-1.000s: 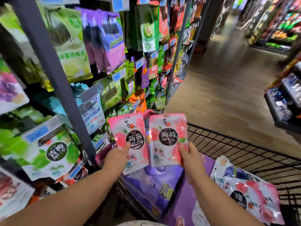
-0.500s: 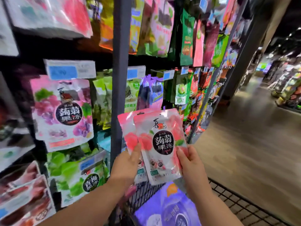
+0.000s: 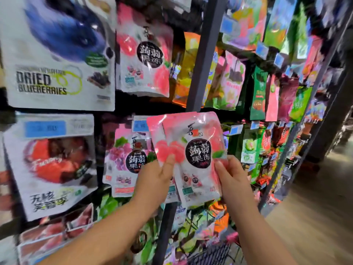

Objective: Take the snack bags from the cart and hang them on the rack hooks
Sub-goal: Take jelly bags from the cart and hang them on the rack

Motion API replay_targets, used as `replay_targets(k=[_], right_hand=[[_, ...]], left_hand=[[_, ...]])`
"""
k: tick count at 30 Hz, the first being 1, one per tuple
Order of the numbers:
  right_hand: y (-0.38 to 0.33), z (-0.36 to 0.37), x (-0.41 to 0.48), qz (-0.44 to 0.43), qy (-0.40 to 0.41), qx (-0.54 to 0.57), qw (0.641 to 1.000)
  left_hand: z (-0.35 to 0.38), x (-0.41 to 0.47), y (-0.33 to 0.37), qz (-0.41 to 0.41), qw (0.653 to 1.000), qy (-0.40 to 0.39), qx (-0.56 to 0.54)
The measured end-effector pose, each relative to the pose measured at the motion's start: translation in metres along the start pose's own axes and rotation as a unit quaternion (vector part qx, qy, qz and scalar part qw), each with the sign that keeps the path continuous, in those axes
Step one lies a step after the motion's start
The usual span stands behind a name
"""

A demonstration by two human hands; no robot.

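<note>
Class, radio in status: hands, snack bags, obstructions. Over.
Left hand, right hand gripping two overlapped glossy pink peach-jelly pouches. Not yet hooked. Dark upright rack post behind.

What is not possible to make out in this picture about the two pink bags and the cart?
Head view only.
- Rear peach jelly bag: mostly hidden behind the front peach jelly bag.
- Fingers of left hand and right hand: behind the bags.
- Rack hooks: lost in motion blur.
- Cart: cut off by the bottom edge.
</note>
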State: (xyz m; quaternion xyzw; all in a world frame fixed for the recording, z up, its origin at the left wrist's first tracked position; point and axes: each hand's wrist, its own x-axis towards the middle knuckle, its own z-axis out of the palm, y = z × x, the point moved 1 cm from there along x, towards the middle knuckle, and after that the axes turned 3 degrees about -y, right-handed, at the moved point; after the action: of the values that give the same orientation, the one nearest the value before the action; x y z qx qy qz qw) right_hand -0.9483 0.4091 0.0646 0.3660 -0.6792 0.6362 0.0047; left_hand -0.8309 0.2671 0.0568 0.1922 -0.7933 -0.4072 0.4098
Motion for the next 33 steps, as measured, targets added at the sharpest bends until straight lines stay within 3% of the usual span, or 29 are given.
replay_targets(k=[3, 7, 11, 20, 33], right_hand=[[-0.023, 0.013, 0.003, -0.03, -0.051, -0.027, 0.998], [-0.044, 0.026, 0.01, -0.004, -0.155, -0.049, 0.987], [-0.069, 0.036, 0.024, -0.03, -0.189, 0.018, 0.981], [-0.111, 0.06, 0.065, -0.092, -0.133, 0.168, 0.972], [-0.142, 0.087, 0.14, -0.152, -0.142, 0.163, 0.964]], left_hand=[[-0.02, 0.009, 0.005, 0.008, 0.999, 0.049, 0.004], [-0.045, 0.019, 0.02, 0.018, 0.996, 0.09, 0.017], [-0.072, 0.033, 0.037, 0.021, 0.993, 0.117, 0.025], [-0.123, 0.051, 0.059, 0.049, 0.982, 0.184, 0.009], [-0.173, 0.043, 0.067, 0.005, 0.975, 0.223, 0.018]])
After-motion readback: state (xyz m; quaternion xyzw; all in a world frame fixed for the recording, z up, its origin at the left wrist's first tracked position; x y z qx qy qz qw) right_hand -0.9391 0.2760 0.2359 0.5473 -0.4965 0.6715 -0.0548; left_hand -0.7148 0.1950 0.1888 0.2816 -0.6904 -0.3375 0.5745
